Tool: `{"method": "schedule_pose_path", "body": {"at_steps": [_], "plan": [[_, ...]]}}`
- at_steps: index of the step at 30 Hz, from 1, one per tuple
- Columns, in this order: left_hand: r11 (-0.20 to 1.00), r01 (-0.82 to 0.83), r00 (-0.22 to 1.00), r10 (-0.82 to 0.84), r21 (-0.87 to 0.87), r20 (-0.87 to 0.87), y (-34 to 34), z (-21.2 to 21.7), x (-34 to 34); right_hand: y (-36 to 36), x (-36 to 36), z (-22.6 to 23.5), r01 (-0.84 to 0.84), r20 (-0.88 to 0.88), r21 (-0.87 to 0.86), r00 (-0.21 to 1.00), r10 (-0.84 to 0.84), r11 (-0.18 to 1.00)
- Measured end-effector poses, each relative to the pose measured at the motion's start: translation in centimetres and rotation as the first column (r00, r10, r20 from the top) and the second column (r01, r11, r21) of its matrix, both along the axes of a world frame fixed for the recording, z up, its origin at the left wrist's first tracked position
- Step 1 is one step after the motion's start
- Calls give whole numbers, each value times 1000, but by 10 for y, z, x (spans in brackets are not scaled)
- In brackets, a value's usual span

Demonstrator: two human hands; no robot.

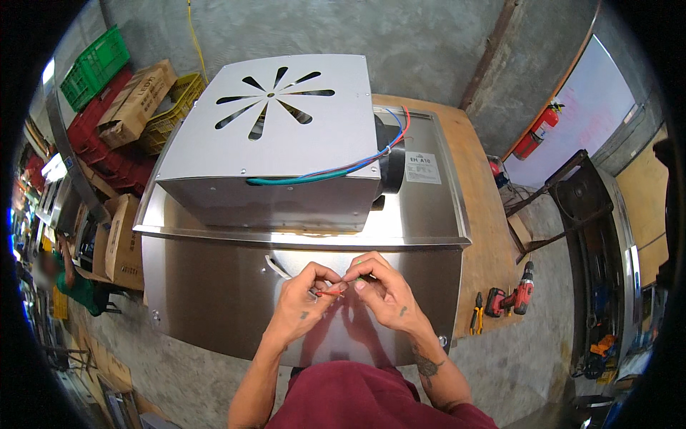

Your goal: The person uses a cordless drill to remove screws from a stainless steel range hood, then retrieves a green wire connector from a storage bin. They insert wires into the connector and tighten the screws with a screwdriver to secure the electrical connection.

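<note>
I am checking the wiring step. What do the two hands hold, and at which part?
The left hand and the right hand pinch a thin red wire between their fingertips, near its end. The right may also hold a green one; unclear.

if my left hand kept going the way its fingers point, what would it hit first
Probably the right hand. The left hand points right and slightly up, pinching a thin red wire, and the right hand's fingertips meet it there. Depth is hard to judge, but they look touching or nearly so.
</note>
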State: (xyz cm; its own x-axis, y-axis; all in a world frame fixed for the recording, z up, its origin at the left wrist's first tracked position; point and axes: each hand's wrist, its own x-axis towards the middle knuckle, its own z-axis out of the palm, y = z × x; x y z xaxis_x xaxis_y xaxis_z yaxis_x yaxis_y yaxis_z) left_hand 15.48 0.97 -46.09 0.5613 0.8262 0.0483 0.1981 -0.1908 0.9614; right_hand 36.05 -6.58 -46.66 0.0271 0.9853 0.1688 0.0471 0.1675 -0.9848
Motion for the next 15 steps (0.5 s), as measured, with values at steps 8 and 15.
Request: {"method": "schedule_pose_path", "body": {"at_steps": [8, 15], "plan": [[998, 46, 999, -45, 42, -15, 5, -5, -1, 1, -1, 6, -94, 131, 164, 989, 72, 982], [973, 184, 952, -142, -138, 272, 6, -7, -6, 2, -16, -12, 139, -209, 50, 970, -125, 989]]}}
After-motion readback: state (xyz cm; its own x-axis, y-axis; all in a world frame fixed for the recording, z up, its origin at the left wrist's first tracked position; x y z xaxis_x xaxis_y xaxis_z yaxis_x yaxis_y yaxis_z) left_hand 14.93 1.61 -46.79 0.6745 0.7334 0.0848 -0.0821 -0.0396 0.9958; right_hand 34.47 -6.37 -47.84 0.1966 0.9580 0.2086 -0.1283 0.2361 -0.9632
